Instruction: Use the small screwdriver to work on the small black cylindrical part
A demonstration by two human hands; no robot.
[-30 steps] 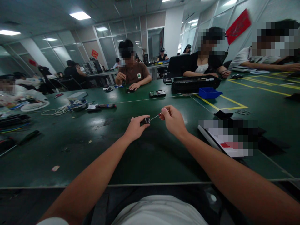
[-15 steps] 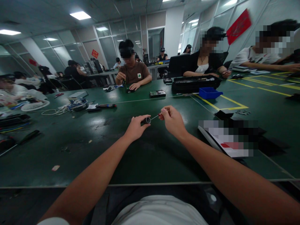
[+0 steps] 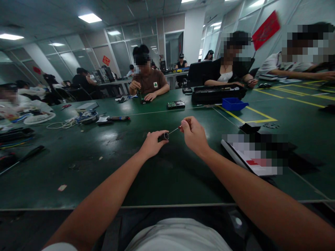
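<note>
Between the thumb and fingers of my left hand is a small dark cylindrical part, its round open end facing right. My right hand is closed around the reddish handle of a thin screwdriver. The metal shaft points left and its tip is at or near the round end; whether it touches cannot be made out. Both hands are raised over the green table.
A white and red packet lies right of my right forearm. Beyond are a blue bin, a long black case and a circuit board part. A dark screwdriver lies far left. A person works opposite.
The dark part has tilted a little in my left hand and sits slightly lower. My right hand and the screwdriver handle have shifted slightly to the right and up.
</note>
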